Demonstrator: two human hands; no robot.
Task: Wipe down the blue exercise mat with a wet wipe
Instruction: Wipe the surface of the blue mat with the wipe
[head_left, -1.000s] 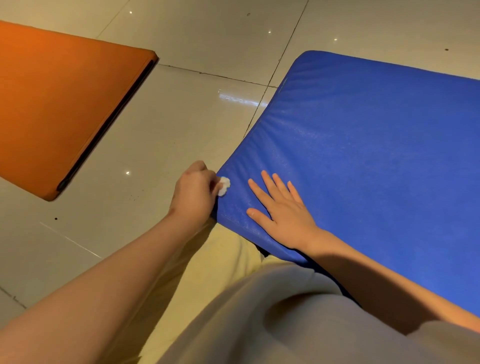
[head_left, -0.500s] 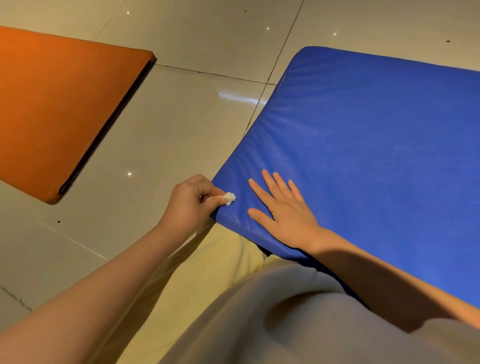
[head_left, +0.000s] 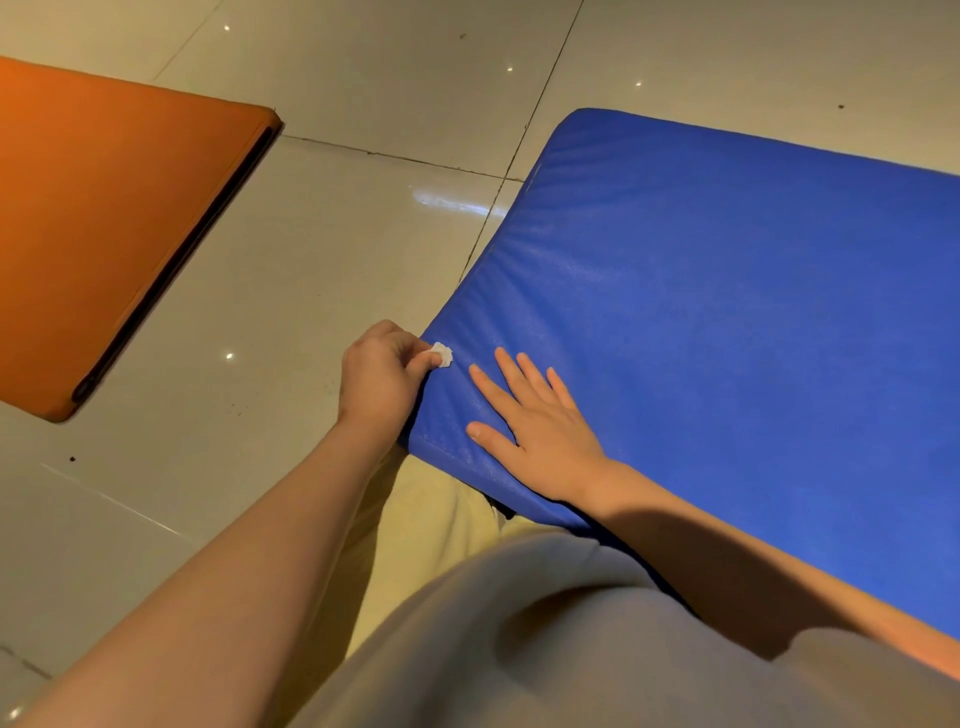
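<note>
Head view: blue mat (head_left: 727, 338) on tiled floor (head_left: 311, 286), wipe at its near left edge.
Small white wipe (head_left: 442, 355) touching the mat, pinched in curled fingers of left hand (head_left: 382, 376); right hand (head_left: 540, 431) just beside, fingers straight, flat on mat; orange mat (head_left: 104, 223) well apart.

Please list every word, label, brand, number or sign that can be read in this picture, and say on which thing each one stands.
None: no text can be read anywhere in this view.
Blue mat: plain surface, no print or label visible.
Orange mat: plain, no print visible.
Wet wipe pinched in the left hand: no marking.
Right hand: lies flat on the blue mat.
Floor tiles: only specks and light glints.
</note>
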